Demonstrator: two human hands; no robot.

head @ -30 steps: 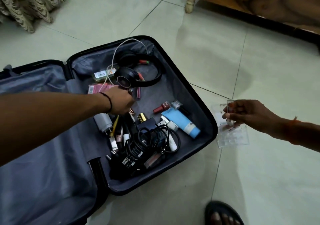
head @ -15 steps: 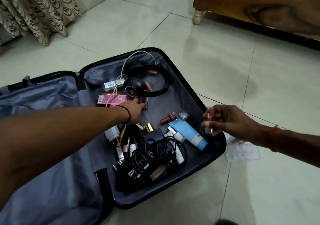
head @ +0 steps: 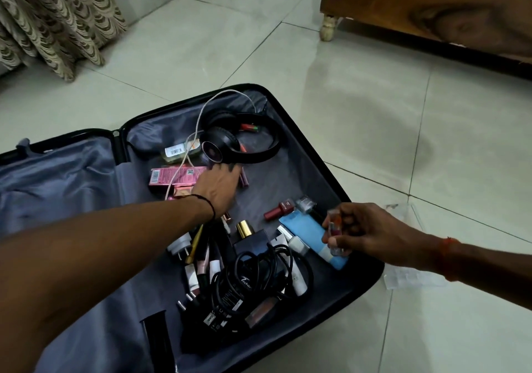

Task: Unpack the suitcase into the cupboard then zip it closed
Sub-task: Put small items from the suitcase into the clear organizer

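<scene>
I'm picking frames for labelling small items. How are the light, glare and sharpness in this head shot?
Head view: dim indoor light; the suitcase lining is dark, so the black cables blend together. The glossy floor shows soft glare. The right hand and the small bottles it holds are slightly blurred; the headphones are sharp.

Your left hand (head: 221, 184) covers part of the pink box (head: 172, 176) and its fingertips are lost against the dark headphones (head: 230, 145), so you cannot tell what, if anything, they touch. Your right hand (head: 364, 233) hides most of the small bottles (head: 334, 230) it pinches and one end of the blue tube (head: 309, 236). The suitcase (head: 371, 275) is cut off at the left and bottom edges, and the print on the black charger (head: 227, 300) is too small to read.
</scene>
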